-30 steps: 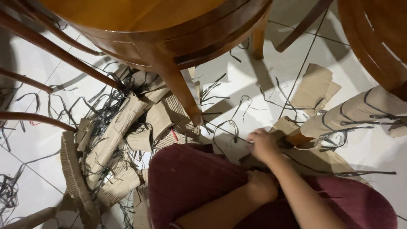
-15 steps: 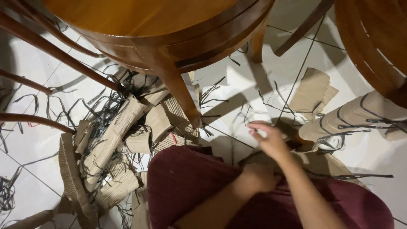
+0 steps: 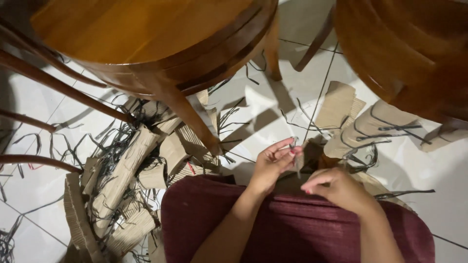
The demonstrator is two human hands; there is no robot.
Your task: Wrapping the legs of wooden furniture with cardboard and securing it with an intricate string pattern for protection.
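Observation:
I look down at my lap, covered by dark red cloth (image 3: 292,229). My left hand (image 3: 272,164) is raised in front of my knees, its fingertips pinched on a thin dark strip (image 3: 296,155) that hangs down from them. My right hand (image 3: 339,189) sits just to the right and a little lower, its fingers curled and its fingertips close to the same strip. Whether the right hand grips the strip is hidden. Brown corrugated cardboard pieces (image 3: 341,104) lie on the white tiled floor (image 3: 263,104) just beyond both hands.
A round wooden stool (image 3: 146,39) stands over the floor at upper left, one leg (image 3: 192,122) near my left hand. A second wooden stool (image 3: 404,48) is at upper right. A heap of cardboard scraps (image 3: 122,180) and dark strips (image 3: 112,146) lies to the left.
My left hand has come up from my lap and joined the right in front of my knees. The right hand drew back from the cardboard on the floor. The thin strip is now pinched.

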